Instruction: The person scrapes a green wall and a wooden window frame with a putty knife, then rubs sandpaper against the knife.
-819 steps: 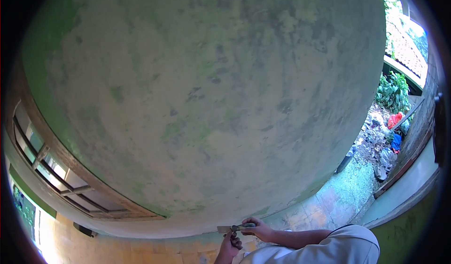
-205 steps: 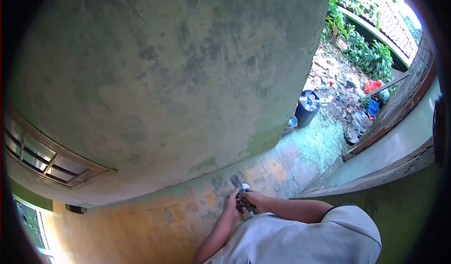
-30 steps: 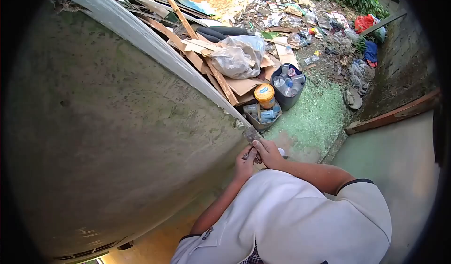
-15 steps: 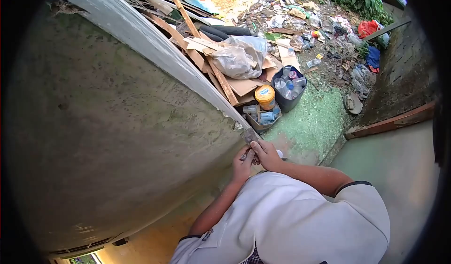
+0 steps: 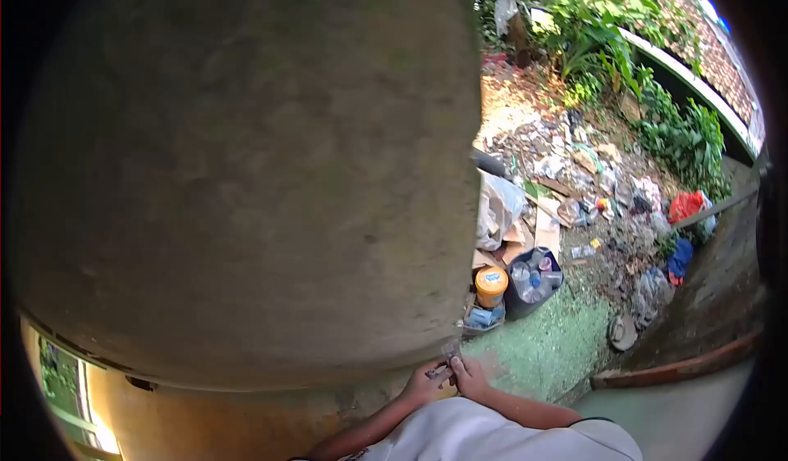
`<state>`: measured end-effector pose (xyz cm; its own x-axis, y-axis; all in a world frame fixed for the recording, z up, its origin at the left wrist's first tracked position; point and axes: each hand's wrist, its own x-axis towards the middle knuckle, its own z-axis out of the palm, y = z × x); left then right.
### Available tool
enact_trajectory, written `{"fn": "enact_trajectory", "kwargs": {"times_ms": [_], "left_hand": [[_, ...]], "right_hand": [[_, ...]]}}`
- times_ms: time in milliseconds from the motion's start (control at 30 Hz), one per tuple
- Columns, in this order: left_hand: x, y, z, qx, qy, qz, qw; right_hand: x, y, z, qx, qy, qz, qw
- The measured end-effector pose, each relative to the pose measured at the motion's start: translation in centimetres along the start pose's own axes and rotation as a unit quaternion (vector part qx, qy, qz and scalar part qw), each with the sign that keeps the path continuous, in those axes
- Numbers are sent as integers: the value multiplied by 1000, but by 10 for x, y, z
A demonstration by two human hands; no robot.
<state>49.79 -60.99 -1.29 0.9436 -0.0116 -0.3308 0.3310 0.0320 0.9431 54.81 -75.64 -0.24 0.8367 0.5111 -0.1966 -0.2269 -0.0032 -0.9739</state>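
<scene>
My left hand [image 5: 423, 381] and my right hand [image 5: 470, 378] are close together in front of my white shirt, low in the view. The right hand's fingers are pinched on a small clear plastic piece [image 5: 451, 349] that sticks up above them. In the left hand's closed fingers is a small greyish item [image 5: 439, 374], too small to name. Just beyond the hands is the corner of the wall.
A big wall [image 5: 246, 174] fills the left side. Ahead, a dark bin [image 5: 519, 303] of plastic cups and bottles stands by an orange-lidded tub [image 5: 491, 287] and a box [image 5: 483, 320]. Litter [image 5: 574, 165] covers the ground beyond. A low wall [image 5: 706, 297] runs along the right.
The view has tilted up and turned left, so the wall covers more and the hands appear lower. The wood pile is now mostly hidden. Both hands stay together.
</scene>
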Motion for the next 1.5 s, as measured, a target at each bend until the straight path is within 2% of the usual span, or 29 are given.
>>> {"fn": "enact_trajectory", "kwargs": {"times_ms": [100, 133, 167, 233, 300, 367, 433, 500, 533, 633, 700, 867, 933, 1100, 1167, 1233, 1333, 1400, 1433, 1500], "left_hand": [[-7, -2, -8, 17, 19, -4, 1000], [-11, 1, -10, 34, 9, -12, 999], [-16, 4, -10, 16, 37, 4, 999], [-30, 23, -13, -22, 51, 0, 998], [-37, 9, -20, 2, 76, 34, 997], [-51, 19, -28, 12, 90, 44, 995], [-64, 14, -36, -38, 114, 74, 990], [-77, 2, -52, -64, 119, 85, 987], [-81, -5, -60, -90, 117, 102, 984], [-94, -26, -87, -136, 154, 171, 963], [-113, -29, -104, -62, 225, 167, 958], [-165, -38, -153, -130, 292, 215, 923], [-185, -49, -174, -185, 331, 234, 895], [-265, -59, -226, -190, 468, 242, 829], [-301, -57, -244, -205, 526, 224, 794], [-333, -50, -253, -191, 559, 221, 776], [-359, -59, -258, -270, 589, 174, 742], [-369, -71, -262, -175, 659, 198, 704], [-373, -72, -261, -192, 676, 205, 682], [-381, -72, -264, -254, 702, 199, 635]], "right_hand": [[5, 11, 6, -26, -19, -50, 998], [6, 20, 8, -12, -31, -45, 998], [8, 28, 9, -1, -49, -12, 999], [11, 15, 17, -42, -82, -22, 995], [16, 16, 22, -40, -135, -29, 990], [22, 27, 29, -110, -170, -81, 976], [25, 24, 44, -120, -200, -89, 968], [20, 20, 67, -8, -219, 10, 976], [20, 23, 82, 17, -211, -35, 977], [34, 19, 127, -6, -260, -61, 964], [39, 17, 159, -20, -297, -76, 952], [36, 29, 248, -28, -374, -97, 922], [27, 40, 282, -24, -402, -96, 910], [8, 56, 370, -30, -489, -69, 869], [-5, 59, 412, 16, -522, 55, 851], [-12, 56, 441, 25, -565, 87, 820], [-28, 46, 477, -24, -615, 120, 779], [-38, 34, 496, -100, -628, 144, 758], [-39, 36, 505, -119, -633, 165, 747], [-51, 29, 528, -129, -649, 110, 742]]}}
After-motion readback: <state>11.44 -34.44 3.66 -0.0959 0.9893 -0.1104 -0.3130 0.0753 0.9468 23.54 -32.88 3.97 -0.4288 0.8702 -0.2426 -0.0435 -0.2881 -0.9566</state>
